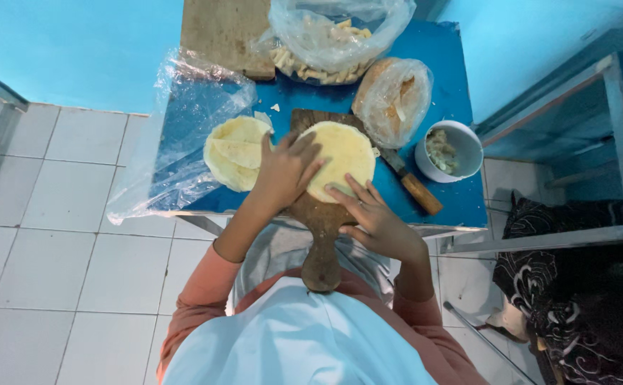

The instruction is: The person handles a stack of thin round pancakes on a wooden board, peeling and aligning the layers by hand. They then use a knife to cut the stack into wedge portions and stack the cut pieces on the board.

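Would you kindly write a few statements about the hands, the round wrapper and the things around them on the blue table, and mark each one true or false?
1. Both hands rest on the round wrapper lying on the wooden board. True: the left hand and the right hand both touch it.
2. The knife is held in the right hand. False: it lies on the table, right of the board, untouched.
3. The white bowl holds some filling. True.
4. The stack of wrappers lies right of the board. False: it lies left of it, on clear plastic.
5. The bag of pale strips sits at the far side of the table. True.
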Demonstrator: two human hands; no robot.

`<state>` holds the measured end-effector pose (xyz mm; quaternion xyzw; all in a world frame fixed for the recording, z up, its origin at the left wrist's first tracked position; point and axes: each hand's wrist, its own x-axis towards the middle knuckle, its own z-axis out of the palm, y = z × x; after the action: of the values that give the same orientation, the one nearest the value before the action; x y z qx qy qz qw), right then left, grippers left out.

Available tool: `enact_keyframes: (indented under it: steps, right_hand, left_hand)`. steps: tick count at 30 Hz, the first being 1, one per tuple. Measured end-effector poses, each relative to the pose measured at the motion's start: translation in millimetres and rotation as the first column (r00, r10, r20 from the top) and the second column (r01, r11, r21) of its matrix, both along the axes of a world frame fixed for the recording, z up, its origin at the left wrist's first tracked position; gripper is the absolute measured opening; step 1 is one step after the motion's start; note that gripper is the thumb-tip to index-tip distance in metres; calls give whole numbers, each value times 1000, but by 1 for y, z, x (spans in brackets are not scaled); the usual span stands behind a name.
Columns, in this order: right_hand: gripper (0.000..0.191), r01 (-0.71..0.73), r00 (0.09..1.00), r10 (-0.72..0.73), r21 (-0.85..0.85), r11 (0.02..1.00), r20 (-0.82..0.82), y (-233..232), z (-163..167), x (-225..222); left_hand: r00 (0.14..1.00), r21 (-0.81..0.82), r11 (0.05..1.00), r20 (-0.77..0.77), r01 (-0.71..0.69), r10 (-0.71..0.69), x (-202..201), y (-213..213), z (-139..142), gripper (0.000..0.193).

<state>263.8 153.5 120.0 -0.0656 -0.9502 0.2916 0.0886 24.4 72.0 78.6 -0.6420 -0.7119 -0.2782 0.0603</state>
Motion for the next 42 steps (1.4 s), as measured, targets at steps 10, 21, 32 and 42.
enact_keyframes:
  steps: [10, 21, 32, 42]
  right_hand:
    - [58, 115, 979, -122, -54, 992, -160, -9, 0, -4]
    - [58, 113, 985, -120, -65, 991, -122, -14, 4, -7]
    - [52, 214, 954, -240, -151, 965, -181, -2, 3, -4]
    - [59, 272, 959, -267, 46, 961, -93, 33, -13, -35]
  left_hand:
    - [976, 20, 978, 75, -206, 204, -14, 58, -1, 20]
    - [971, 170, 966, -110, -193, 213, -16, 65, -8, 14]
    - [994, 228, 972, -83, -54, 75, -2, 39, 8, 27]
    - [998, -95, 995, -50, 37, -42, -1, 30, -2, 57]
